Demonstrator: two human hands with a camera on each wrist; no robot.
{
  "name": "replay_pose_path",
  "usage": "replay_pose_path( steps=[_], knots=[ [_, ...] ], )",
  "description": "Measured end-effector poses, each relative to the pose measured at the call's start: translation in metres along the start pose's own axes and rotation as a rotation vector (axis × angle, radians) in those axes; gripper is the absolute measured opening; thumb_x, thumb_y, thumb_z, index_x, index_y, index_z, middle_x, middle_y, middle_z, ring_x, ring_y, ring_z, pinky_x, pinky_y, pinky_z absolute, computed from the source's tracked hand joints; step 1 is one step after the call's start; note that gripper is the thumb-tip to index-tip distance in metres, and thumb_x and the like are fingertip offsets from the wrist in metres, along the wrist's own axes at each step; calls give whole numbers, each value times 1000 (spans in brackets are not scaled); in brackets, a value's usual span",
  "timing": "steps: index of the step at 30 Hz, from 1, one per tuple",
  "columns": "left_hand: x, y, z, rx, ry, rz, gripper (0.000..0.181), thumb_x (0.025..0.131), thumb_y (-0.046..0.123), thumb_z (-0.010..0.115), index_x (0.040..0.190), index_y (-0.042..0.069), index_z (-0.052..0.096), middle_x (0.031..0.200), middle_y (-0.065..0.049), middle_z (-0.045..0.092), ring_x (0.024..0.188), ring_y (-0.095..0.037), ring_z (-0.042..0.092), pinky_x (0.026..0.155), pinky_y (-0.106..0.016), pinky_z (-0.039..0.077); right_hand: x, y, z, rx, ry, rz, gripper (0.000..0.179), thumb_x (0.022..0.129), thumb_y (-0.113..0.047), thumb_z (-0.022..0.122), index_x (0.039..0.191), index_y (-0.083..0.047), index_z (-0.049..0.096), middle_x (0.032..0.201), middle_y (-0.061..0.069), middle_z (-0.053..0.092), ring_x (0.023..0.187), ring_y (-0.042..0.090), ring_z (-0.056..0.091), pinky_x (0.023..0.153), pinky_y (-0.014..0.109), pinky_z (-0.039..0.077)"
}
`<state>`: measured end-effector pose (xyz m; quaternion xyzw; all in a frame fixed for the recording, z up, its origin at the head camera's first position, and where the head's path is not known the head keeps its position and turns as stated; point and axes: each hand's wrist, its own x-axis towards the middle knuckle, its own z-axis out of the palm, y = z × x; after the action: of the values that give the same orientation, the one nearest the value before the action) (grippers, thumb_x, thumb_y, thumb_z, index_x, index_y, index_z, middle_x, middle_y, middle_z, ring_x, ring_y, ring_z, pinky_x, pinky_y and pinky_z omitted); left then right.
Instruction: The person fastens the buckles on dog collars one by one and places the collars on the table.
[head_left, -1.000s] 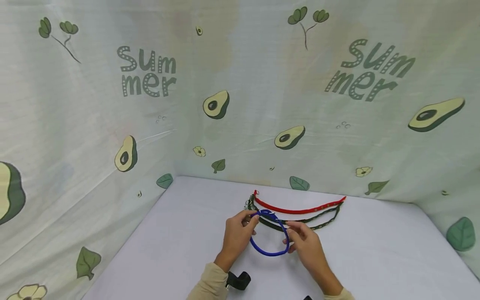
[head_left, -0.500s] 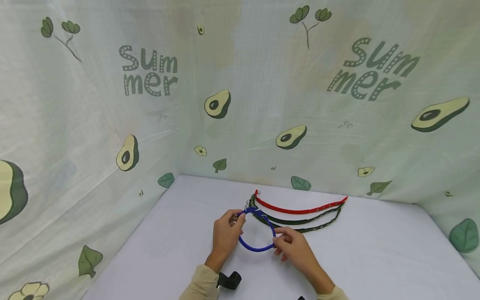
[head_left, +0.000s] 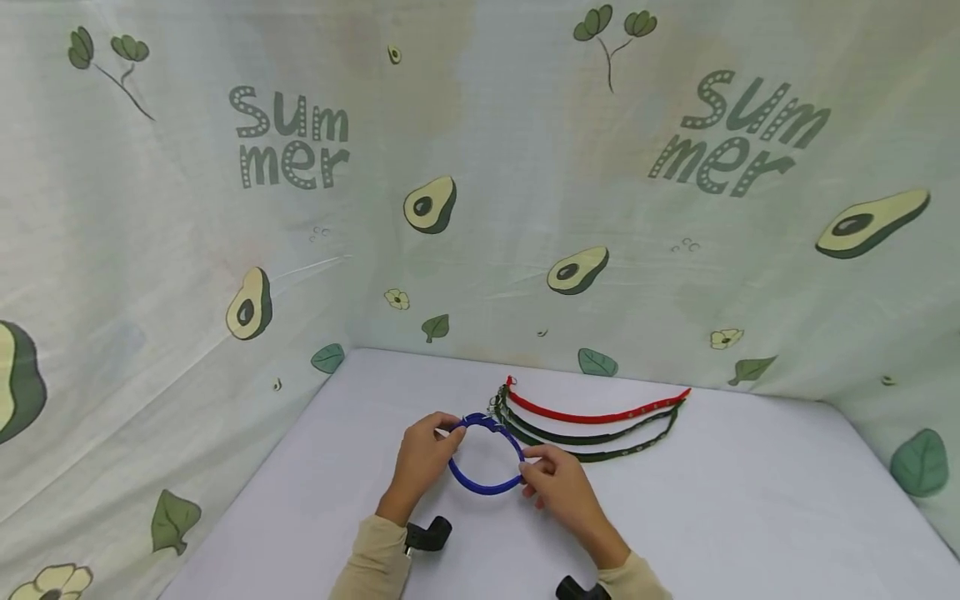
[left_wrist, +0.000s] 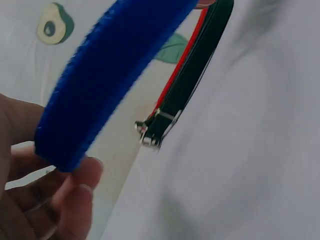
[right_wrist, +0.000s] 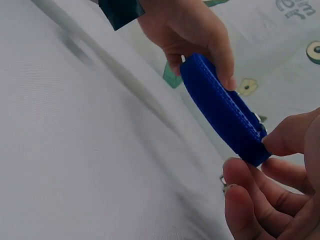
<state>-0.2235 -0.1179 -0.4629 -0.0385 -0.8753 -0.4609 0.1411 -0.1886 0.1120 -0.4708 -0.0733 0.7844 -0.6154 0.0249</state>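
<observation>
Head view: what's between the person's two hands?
In the head view, a blue loop bridges the gap between the left hand and the right hand, each pinching it; through its middle, only the white tabletop shows.

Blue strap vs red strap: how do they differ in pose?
The blue strap forms a closed loop; the red strap stretches out in a shallow curve. The blue strap is pinched by the left hand and right hand; the red strap lies on the table, untouched. Both show metal hardware.
</observation>
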Motion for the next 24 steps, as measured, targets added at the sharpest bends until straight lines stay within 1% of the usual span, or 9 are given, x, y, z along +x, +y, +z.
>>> replay_pose_path(
  steps=[4,6,9,14,19,24],
  knots=[
    [4,-5,-9,73,-32,-49,20,91,25,75,106,12,73,95,2,70,75,-11,61,63,-29,51,8,3,8,-15,-10,-13,29,95,-12,67,117,6,64,80,14,69,64,25,66,50,29,51],
    [4,-8,-12,95,-46,-65,20,91,24,75,106,11,73,95,0,70,79,-13,62,66,-32,51,11,5,12,-22,-10,-12,28,95,-12,67,116,6,64,79,13,69,64,25,67,50,30,51],
    [5,-12,-15,125,-61,-72,20,91,23,74,106,10,74,96,-2,70,82,-16,64,70,-34,53,14,7,18,-23,-3,-5,26,95,-12,67,115,5,64,79,12,69,62,25,67,50,31,52],
    [7,-20,-16,132,-65,-86,23,92,22,73,110,8,74,103,-5,71,88,-20,65,75,-38,55,20,9,27,-4,8,18,24,96,-12,66,113,5,64,77,12,69,57,24,65,51,33,53],
    [7,-28,-15,156,-61,-110,29,92,22,73,115,5,73,103,-6,67,90,-20,63,76,-37,54,26,13,35,51,-8,41,25,96,-9,64,114,8,63,79,12,69,61,22,68,55,33,57],
    [9,-31,-16,165,-63,-126,32,92,23,72,118,4,72,103,-6,66,90,-20,62,75,-37,54,31,15,41,77,-7,42,25,96,-7,65,115,10,63,79,11,68,62,19,68,55,32,58]
  ],
)
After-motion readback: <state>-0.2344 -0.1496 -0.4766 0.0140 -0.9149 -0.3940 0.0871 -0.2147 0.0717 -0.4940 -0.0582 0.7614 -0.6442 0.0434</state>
